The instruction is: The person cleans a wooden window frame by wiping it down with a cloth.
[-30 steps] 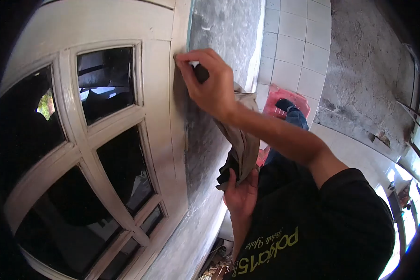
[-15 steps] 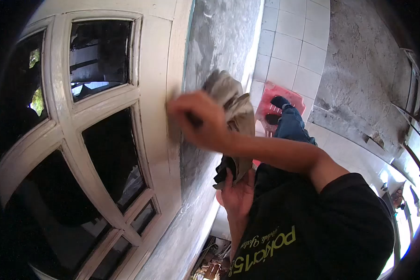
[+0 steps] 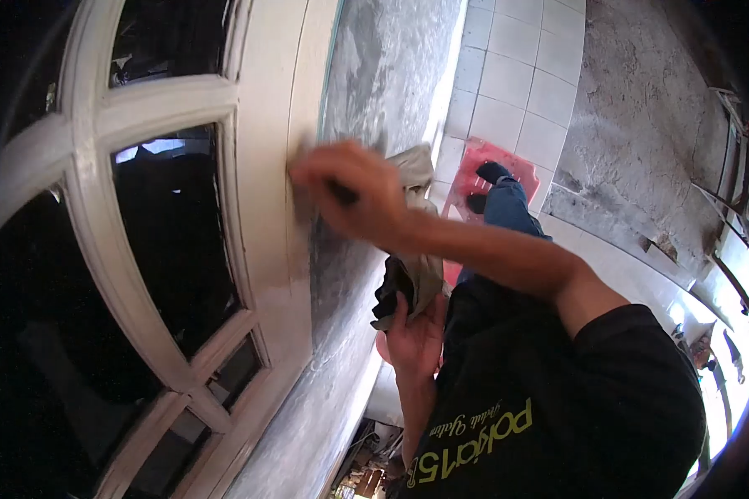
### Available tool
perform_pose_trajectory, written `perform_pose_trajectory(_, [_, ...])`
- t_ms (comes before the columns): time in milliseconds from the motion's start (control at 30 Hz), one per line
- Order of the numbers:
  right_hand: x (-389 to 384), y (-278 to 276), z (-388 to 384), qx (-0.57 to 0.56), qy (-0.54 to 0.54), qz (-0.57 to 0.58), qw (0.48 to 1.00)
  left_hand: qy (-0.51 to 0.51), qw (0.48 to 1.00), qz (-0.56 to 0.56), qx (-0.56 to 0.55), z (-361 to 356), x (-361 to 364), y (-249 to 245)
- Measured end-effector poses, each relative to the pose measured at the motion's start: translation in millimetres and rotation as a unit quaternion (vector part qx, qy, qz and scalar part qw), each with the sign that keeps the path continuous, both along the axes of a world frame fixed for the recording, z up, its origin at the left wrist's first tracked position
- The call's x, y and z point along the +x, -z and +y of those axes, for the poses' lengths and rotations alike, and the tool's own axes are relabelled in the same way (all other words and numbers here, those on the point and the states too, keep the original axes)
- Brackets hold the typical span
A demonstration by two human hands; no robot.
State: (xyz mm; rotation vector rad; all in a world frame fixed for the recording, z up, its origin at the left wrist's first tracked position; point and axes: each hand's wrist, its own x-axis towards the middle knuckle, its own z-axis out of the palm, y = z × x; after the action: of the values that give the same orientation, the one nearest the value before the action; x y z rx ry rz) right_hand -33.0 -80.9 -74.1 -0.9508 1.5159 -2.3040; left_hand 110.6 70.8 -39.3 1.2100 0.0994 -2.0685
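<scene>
My right hand [image 3: 349, 191] is blurred, its fingers curled against the edge of a white paned door [image 3: 270, 191]. What it holds, if anything, I cannot make out. Lower down, my left hand [image 3: 414, 337] grips a crumpled grey-beige cloth [image 3: 424, 279] with a dark part near the fingers. The cloth hangs beside the grey wall, partly hidden behind my right forearm.
A grey, patchy wall [image 3: 374, 83] runs alongside the door. Below are my feet on a red plastic stand [image 3: 520, 170] over white tiles [image 3: 508, 79]. Rough concrete [image 3: 632, 125] lies at the right, and debris [image 3: 366, 482] at the bottom.
The door's panes have shifted up and left in view. My right hand stays at the door edge, slightly further left; my left hand and the cloth have shifted slightly left.
</scene>
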Motion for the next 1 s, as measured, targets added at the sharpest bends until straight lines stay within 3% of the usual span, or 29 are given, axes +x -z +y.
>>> perform_pose_trajectory(67, [-22.1,-3.2,-15.3,0.057,0.042,-0.025,0.997,-0.029,0.999,0.023,0.002,3.7,9.6,2.8])
perform_pose_trajectory(167, [-23.5,-7.8,-29.4,0.048,0.126,-0.031,0.990,-0.049,0.998,0.033,-0.001,9.3,26.4,8.1])
perform_pose_trajectory(267, [36.6,3.1,4.8,-0.011,0.064,0.041,0.997,-0.051,0.998,-0.012,-0.014,16.3,27.2,9.6])
perform_pose_trajectory(367, [46.1,-2.0,23.0,-0.054,-0.055,0.022,0.997,-0.047,0.998,-0.041,-0.012,21.7,30.4,9.3])
perform_pose_trajectory(467, [13.2,-4.1,-1.0,0.060,0.039,-0.033,0.997,-0.077,0.997,-0.019,-0.003,29.7,42.4,10.2])
perform_pose_trajectory(567, [23.4,-6.4,-8.2,0.058,0.098,-0.034,0.993,-0.086,0.995,-0.041,-0.014,35.9,47.4,8.5])
perform_pose_trajectory(700, [74.5,-3.0,36.1,-0.045,-0.093,0.010,0.995,-0.097,0.995,-0.035,-0.003,39.7,44.7,8.5])
perform_pose_trajectory(800, [48.4,6.3,18.4,-0.021,-0.028,0.044,0.998,-0.101,0.993,-0.069,-0.008,43.4,44.9,4.5])
perform_pose_trajectory(867, [28.3,0.3,0.0,0.059,0.030,-0.059,0.996,-0.106,0.993,-0.047,-0.020,46.2,50.0,4.9])
perform_pose_trajectory(933, [44.7,-1.6,1.1,0.038,0.058,-0.041,0.997,-0.110,0.993,-0.039,-0.025,47.3,51.4,6.5])
perform_pose_trajectory(1000, [73.6,2.0,22.6,-0.023,0.020,0.061,0.998,-0.108,0.993,-0.045,-0.016,48.8,50.3,8.7])
